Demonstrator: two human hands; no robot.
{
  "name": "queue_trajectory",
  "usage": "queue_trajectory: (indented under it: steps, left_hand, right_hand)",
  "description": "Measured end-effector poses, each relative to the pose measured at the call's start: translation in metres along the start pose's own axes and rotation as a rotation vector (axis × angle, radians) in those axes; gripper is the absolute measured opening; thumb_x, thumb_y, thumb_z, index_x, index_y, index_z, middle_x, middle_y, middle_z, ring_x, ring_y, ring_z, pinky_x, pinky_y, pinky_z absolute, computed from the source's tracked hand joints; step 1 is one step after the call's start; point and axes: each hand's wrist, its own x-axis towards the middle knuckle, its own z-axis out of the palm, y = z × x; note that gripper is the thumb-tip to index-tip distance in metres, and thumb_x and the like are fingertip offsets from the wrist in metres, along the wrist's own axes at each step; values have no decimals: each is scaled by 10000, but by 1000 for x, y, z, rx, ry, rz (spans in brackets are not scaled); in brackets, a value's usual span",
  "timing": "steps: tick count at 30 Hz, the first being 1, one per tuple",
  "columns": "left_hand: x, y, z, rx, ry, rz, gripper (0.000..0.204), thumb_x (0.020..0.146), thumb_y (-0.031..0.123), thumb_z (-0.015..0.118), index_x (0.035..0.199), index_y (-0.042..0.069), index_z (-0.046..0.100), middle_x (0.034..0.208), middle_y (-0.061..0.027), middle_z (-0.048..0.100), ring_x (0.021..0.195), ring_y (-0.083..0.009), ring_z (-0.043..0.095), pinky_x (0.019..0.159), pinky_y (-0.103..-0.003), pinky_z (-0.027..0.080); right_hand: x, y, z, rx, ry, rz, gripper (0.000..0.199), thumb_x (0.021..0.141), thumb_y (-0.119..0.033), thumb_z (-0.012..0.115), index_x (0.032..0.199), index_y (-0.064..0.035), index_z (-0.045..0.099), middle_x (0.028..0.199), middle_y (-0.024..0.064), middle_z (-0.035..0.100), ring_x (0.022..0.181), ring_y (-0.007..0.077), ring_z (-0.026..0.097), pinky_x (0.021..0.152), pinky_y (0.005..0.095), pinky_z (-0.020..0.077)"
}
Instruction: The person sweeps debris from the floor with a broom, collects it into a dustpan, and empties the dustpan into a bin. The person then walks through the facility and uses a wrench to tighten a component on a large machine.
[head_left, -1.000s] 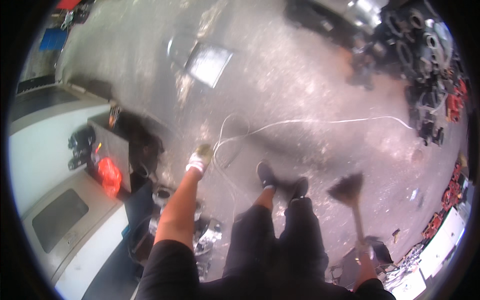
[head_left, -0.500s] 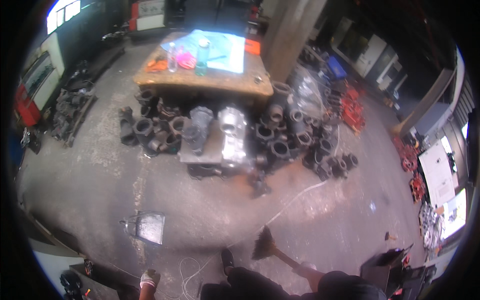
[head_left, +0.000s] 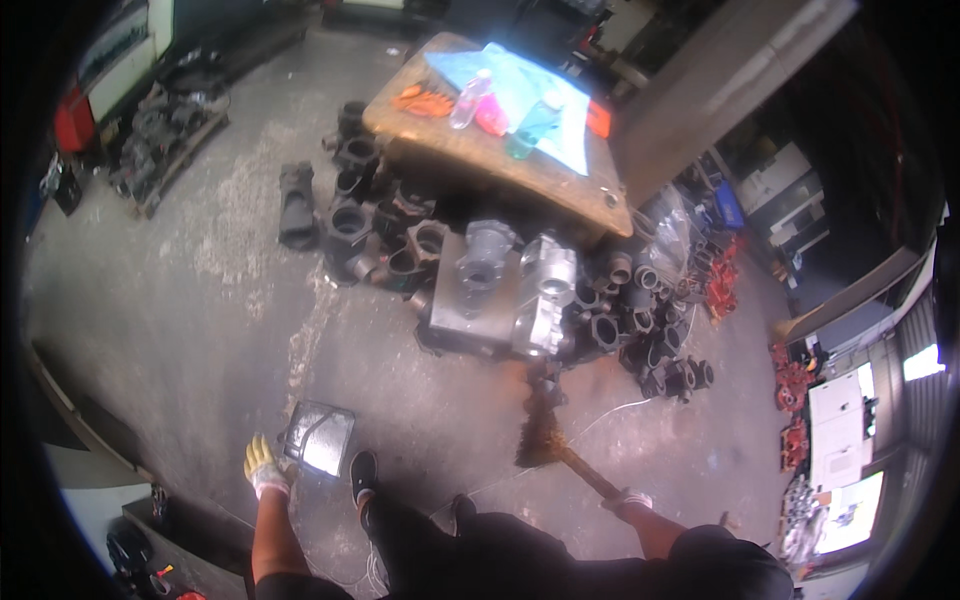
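Note:
My left hand (head_left: 262, 467), in a yellow and white glove, grips the handle of a metal dustpan (head_left: 318, 438) resting on the concrete floor by my left shoe (head_left: 363, 474). My right hand (head_left: 628, 499) holds the wooden handle of a broom. Its brown bristle head (head_left: 541, 443) touches the floor just in front of a heap of dark cast metal parts (head_left: 480, 270).
Behind the metal parts stands a wooden table (head_left: 470, 150) with bottles, orange gloves and a blue sheet. A white cable (head_left: 610, 412) runs across the floor on the right. More parts lie far left (head_left: 160, 140) and red parts far right (head_left: 795, 380). A concrete column (head_left: 720, 80) rises behind.
The view has swung up from the floor at my feet to the table and parts. The broom head has moved forward to the heap, and my left hand now holds the dustpan.

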Motion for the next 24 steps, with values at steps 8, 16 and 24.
queue_trajectory:
  steps: [8,16,24]
  left_hand:
    - [115,-66,121,19,-479,74,1014,715,562,716,1501,113,260,1543,-123,312,1468,-304,206,1166,-479,227]
    - [137,6,68,208,-481,375,508,899,326,543,1379,167,496,1499,-89,403,1412,-342,330,1135,-437,301]
    - [176,-4,105,534,-855,721,348,909,198,539,1196,25,631,1256,-186,617,1180,-275,595,962,-353,486]
  right_hand:
    - [-81,-62,-35,-182,-65,189,679,741,-625,671,1164,-93,692,1084,116,710,1038,245,672,863,373,512]
    - [-134,-56,-31,-199,-157,303,704,715,-662,676,1176,-131,693,1180,110,682,1103,270,647,926,371,499]
    - [-105,2,39,0,-96,290,576,727,-570,680,1079,-116,727,1079,142,705,997,304,680,849,404,541]
